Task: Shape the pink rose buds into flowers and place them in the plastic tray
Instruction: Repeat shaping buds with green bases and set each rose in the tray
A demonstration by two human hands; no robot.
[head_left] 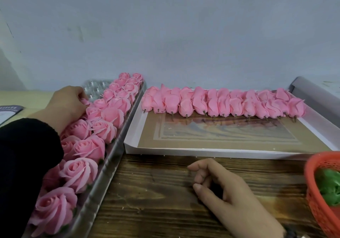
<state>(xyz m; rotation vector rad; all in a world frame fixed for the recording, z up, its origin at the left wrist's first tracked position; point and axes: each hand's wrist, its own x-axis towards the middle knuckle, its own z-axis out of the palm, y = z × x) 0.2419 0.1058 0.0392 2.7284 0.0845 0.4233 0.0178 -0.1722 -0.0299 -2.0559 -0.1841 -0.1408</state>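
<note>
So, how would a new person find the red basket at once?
Start from the wide flat box holding the row of unshaped pink buds. Follow its near edge to the right, onto the dark wooden table. There stands the red basket, the only mesh container, with green pieces inside.

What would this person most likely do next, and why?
Probably let go of the pink rose the left hand is setting into the clear plastic tray, while the idle, empty right hand reaches for an unshaped pink bud on the white cardboard sheet. Empty cups remain, and many buds wait.
</note>
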